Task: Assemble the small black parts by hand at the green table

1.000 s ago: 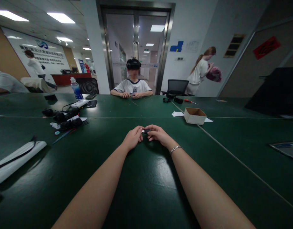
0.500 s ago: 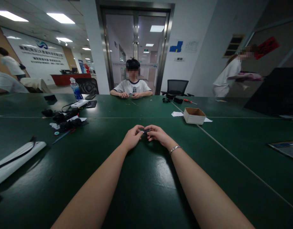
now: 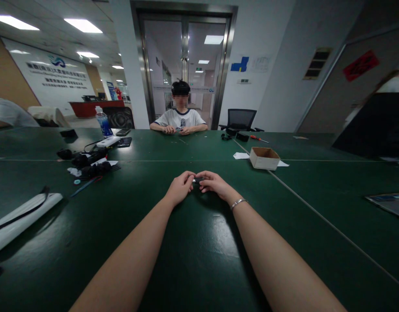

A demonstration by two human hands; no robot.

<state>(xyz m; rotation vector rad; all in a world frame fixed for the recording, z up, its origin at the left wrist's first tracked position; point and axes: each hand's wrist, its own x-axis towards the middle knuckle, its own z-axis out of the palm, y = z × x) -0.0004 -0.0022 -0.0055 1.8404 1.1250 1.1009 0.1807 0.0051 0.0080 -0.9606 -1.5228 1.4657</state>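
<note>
Between my two hands, just above the green table point(image 3: 186, 234), is a small dark object point(image 3: 198, 180) with a bright, metallic-looking bit at its left end. It is too small for me to tell its kind. My left hand point(image 3: 181, 187) pinches the left end, thumb and fingers closed. From the other side my right hand point(image 3: 215, 184) grips the dark right part, its fingers curled around it. A silver bracelet point(image 3: 238, 203) circles my right wrist. The fingers partly cover the object.
An open cardboard box point(image 3: 264, 159) stands to the right, with a red screwdriver point(image 3: 258, 138) farther back. Left lie black cables and parts point(image 3: 89, 161), a water bottle point(image 3: 103, 122) and a long white case point(image 3: 24, 221). Another person point(image 3: 180, 117) sits opposite, hands on the table.
My hands stay nearly in place; slightly more of the small object shows between my fingers. A person walking at the right has moved farther right, mostly behind the dark screen.
</note>
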